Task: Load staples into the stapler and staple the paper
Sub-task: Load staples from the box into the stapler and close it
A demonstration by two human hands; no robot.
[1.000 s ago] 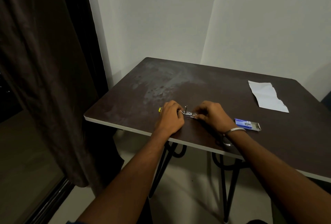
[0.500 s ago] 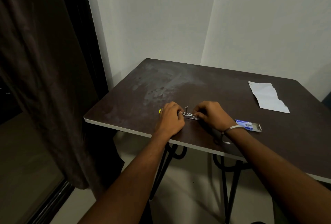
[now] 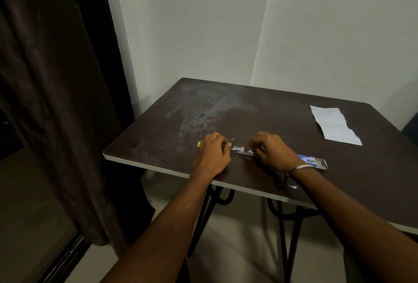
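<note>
A small metal stapler (image 3: 242,148) lies opened flat near the front edge of the dark table (image 3: 248,110), its yellow end (image 3: 199,144) poking out to the left. My left hand (image 3: 213,155) covers and holds its left part. My right hand (image 3: 270,150) pinches its right part; whether staples are in those fingers is hidden. A blue staple box (image 3: 313,161) lies open just right of my right wrist. A creased white paper (image 3: 334,125) rests at the table's far right, apart from both hands.
White walls meet in a corner behind the table. A dark curtain (image 3: 56,79) hangs at the left beside a window frame. Black metal legs (image 3: 291,233) show under the table's front edge. A metal bangle (image 3: 300,167) sits on my right wrist.
Both hands stay on the stapler with only slight finger shifts; the view has drifted a little. The paper and box have not moved.
</note>
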